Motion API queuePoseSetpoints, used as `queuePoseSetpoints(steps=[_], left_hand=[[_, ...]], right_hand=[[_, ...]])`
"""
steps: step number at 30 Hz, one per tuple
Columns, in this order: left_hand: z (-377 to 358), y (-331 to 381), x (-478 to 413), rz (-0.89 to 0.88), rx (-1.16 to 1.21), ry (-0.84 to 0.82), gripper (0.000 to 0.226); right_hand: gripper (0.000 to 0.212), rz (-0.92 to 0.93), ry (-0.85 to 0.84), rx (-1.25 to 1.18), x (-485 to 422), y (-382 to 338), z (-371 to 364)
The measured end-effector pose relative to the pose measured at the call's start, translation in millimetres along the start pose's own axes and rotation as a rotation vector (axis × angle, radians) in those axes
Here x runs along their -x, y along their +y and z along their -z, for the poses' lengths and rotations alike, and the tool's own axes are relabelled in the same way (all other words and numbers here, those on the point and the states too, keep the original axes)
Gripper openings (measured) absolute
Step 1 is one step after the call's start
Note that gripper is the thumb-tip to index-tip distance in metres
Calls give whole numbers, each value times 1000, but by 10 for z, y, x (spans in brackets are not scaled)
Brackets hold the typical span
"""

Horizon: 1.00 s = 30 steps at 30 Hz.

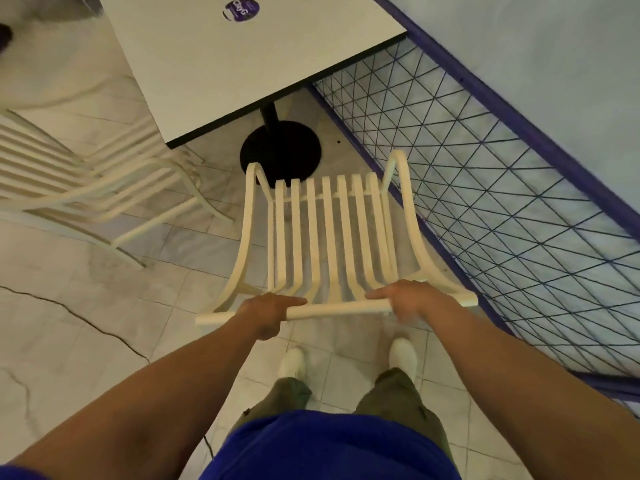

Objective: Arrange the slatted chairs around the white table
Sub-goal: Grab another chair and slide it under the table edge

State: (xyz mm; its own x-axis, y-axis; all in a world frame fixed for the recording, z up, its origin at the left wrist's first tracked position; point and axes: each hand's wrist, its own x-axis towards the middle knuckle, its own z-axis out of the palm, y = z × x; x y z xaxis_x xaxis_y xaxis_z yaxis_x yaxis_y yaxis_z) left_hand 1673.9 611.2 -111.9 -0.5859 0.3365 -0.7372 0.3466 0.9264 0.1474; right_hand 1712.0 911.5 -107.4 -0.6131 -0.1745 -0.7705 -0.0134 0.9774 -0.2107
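Note:
A cream slatted chair (329,233) stands right in front of me, its seat pointing toward the white table (242,64). My left hand (266,313) and my right hand (405,301) both grip the chair's top back rail. The chair's front edge lies close to the table's black round base (280,150). A second cream slatted chair (86,178) sits to the left, partly tucked under the table's left side.
A purple-framed wire mesh panel (502,209) runs along the right, close to the held chair's right side, with a pale wall behind it. The floor is marble tile (69,323). A round purple sticker (241,9) is on the tabletop.

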Motion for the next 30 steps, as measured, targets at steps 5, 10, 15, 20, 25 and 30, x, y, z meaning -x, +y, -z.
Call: queuePoseSetpoints(steps=[5, 10, 15, 20, 25, 30], left_hand=[[-55, 378, 0, 72, 65, 8, 79], [-143, 923, -101, 103, 150, 97, 75], [-155, 1402, -190, 124, 158, 158, 71], [-147, 1598, -262, 105, 196, 137, 74], [-119, 1598, -334, 68, 170, 115, 76], [-153, 1629, -338, 70, 166, 115, 77]], right_hand=[[71, 93, -14, 108, 65, 360, 91], [74, 121, -37, 175, 152, 856, 270], [80, 95, -79, 266, 238, 1254, 481], [74, 76, -68, 291, 271, 1455, 608], [82, 52, -30, 305, 232, 1493, 586], [83, 72, 7, 256, 227, 1603, 550]])
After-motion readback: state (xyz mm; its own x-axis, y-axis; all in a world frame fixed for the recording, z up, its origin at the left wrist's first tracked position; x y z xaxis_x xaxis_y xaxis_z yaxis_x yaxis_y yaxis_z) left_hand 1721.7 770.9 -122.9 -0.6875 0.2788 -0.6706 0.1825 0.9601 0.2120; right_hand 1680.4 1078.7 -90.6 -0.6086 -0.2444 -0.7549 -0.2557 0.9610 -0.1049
